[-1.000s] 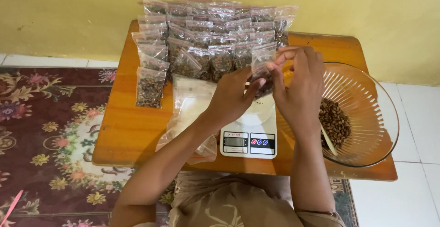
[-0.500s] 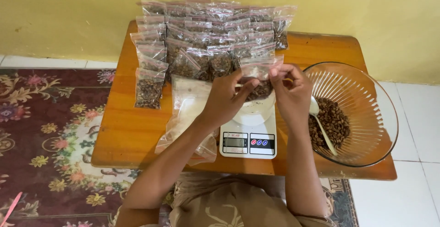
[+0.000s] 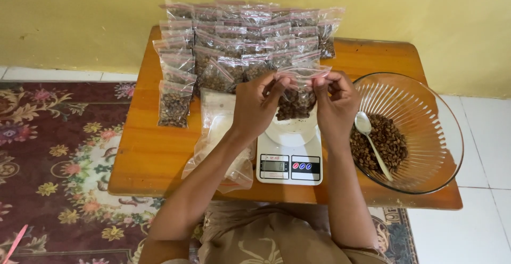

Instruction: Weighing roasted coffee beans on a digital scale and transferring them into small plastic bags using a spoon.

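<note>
Lap: patterned brown cloth [image 3: 266, 242] at the bottom edge, nearest the camera, under both forearms.
Tabletop: orange-brown wood [image 3: 154, 152] with rounded corners, standing partly over a dark red flowered rug [image 3: 58, 157] on the left and white floor tiles [image 3: 479, 226] on the right.
Scale: white kitchen scale [image 3: 290, 160] at the near edge of the tabletop, with a small display and round buttons on its front and a round white platform behind them.
Empty bags: loose heap of clear plastic bags [image 3: 218, 136] just left of the scale, partly crossed by the left forearm.
Bowl: wide ribbed glass bowl [image 3: 436, 120] to the right of the scale, holding a mound of dark brown beans [image 3: 386, 144] with a white spoon [image 3: 370, 136] lying on them, its handle toward the near rim.
Left hand: left hand [image 3: 255, 104] raised above the scale platform, its grip narrow, thumb and fingers pinching the left end of the bag's top strip.
Right hand: right hand [image 3: 335, 104] level with the left, its grip narrow too, pinching the right end of the same strip.
Held bag: small clear zip bag [image 3: 295, 101] with a pink strip along its mouth, stretched between the two hands above the scale platform, its lower half filled with brown beans; whether it touches the platform cannot be told.
Filled bags: overlapping rows of similar bean-filled bags [image 3: 245, 35] covering the far left and middle of the tabletop, one bag [image 3: 174, 104] lying apart at the left.
Wall: plain yellow wall [image 3: 80, 19] behind the tabletop.
</note>
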